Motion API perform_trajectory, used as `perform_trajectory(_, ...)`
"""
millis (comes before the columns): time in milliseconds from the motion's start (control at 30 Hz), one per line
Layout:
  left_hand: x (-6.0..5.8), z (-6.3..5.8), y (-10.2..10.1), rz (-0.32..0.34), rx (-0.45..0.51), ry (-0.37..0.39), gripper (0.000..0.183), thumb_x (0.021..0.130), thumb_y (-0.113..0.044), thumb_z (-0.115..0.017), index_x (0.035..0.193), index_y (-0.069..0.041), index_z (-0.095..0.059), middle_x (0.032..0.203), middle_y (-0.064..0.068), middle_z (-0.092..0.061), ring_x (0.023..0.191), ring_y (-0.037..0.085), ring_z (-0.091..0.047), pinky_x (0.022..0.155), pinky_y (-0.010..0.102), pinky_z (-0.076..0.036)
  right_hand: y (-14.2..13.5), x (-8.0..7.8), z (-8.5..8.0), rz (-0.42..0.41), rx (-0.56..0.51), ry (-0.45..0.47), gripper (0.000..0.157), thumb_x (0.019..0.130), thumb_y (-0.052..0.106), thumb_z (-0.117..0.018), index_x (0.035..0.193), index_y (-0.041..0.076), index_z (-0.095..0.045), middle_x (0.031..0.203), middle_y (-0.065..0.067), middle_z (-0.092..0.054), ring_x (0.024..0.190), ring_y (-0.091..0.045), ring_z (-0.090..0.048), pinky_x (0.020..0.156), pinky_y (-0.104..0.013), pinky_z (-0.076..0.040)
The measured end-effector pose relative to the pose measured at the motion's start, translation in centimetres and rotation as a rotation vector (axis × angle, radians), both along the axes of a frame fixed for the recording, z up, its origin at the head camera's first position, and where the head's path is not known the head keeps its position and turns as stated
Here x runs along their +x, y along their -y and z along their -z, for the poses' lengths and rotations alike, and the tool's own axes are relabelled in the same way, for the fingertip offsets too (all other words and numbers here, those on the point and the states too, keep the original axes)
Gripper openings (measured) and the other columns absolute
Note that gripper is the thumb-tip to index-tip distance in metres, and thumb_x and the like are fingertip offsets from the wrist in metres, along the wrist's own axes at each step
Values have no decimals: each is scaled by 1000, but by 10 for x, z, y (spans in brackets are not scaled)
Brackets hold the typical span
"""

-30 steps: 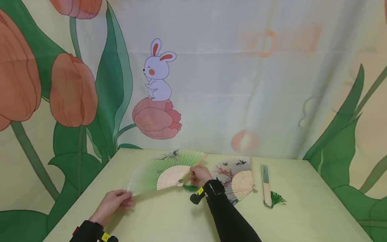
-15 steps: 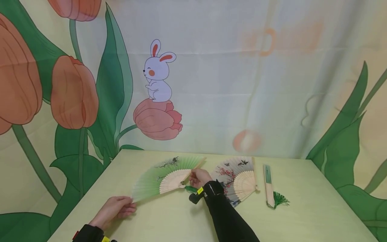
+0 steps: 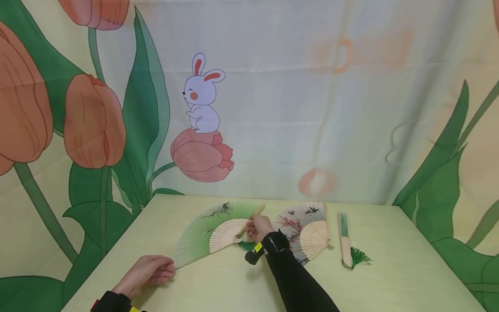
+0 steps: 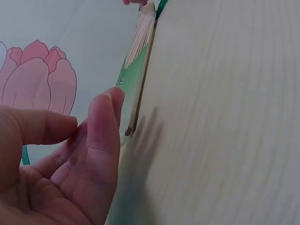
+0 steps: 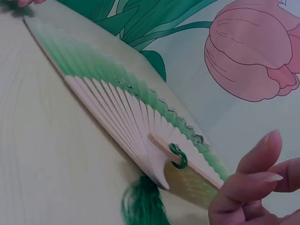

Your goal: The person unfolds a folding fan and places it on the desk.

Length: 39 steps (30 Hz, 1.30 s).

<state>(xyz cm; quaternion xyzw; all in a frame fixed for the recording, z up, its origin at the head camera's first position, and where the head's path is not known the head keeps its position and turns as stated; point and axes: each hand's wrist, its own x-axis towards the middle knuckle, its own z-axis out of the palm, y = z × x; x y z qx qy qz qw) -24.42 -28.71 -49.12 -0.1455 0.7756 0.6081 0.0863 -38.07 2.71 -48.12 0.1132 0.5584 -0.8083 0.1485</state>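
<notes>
In the head view, a green fan [image 3: 195, 240] is spread wide on the pale yellow bench [image 3: 218, 288]. It fades to white near the left, and a dark twig [image 3: 216, 210] is painted on it. The person's left hand [image 3: 146, 274] is at the low left corner of the green fan. I can't tell if the fingertips touch it or are just beside it. The right hand [image 3: 260, 227], with a black sleeve [image 3: 302, 279] behind it, is at the other end and covers part of the side stick [image 3: 260, 209]. Next to the right hand is an open gray fan [image 3: 290, 225] with pink flowers and black birds. Past that is a folded fan [image 3: 345, 240] with a green tassel [image 3: 360, 256]. Behind the bench hangs a big cloth [image 3: 273, 86] with tulips and a white rabbit [image 3: 202, 106] on it.

In the left wrist view, the left hand has softly bent fingers. I see nothing pinched in its grip. The end of the green fan is just past the fingers, and the hand's shadow [image 4: 146, 145] falls on the bench.

In the right wrist view, the right hand has bent fingers, with the tips a bit apart. One finger hides the side stick's end, so I can't tell if the grip has hold of it. A green loop [image 5: 178, 158] sits near where the sticks meet, and a dark green tassel [image 5: 145, 204] is below.
</notes>
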Motion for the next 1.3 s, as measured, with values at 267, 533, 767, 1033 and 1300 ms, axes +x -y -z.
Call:
perform_trajectory(267,-1,-5,-15,141,7,-55,37,102,-17,-49,115,17,-54,90,13,-68,79,25,-69,72,36,-58,-32,12,-6,-82,314,-168,47,99,9,-45,141,-5,-31,69,-6,-50,44,-14,-46,42,-25,-36)
perform_trajectory(533,-14,-13,-45,254,-33,-79,35,101,-24,-52,111,9,-61,90,9,-69,77,21,-68,67,33,-56,-99,28,-26,-130,609,-324,30,103,14,-44,128,-2,-45,85,-19,-57,52,-24,-50,50,-36,-36)
perform_trajectory(767,-31,-19,-90,318,-69,-88,30,100,-23,-55,107,5,-64,86,7,-69,74,21,-68,61,32,-54,-176,26,-38,-77,840,-338,23,102,13,-43,113,-5,-52,91,-23,-58,51,-22,-55,48,-33,-37)
perform_trajectory(1033,-48,-24,-129,426,-30,-143,32,100,-24,-54,111,5,-63,87,8,-70,74,20,-68,61,31,-54,-224,37,-38,-64,1070,-310,20,96,14,-48,106,-2,-54,79,-18,-63,52,-27,-61,39,-23,-32)
perform_trajectory(1300,-63,-32,-174,525,9,-172,31,97,-23,-58,106,6,-64,84,9,-70,71,20,-68,59,30,-53,-256,48,-24,-51,1245,-354,13,92,11,-56,85,0,-57,66,-8,-57,46,-20,-60,44,-27,-42)
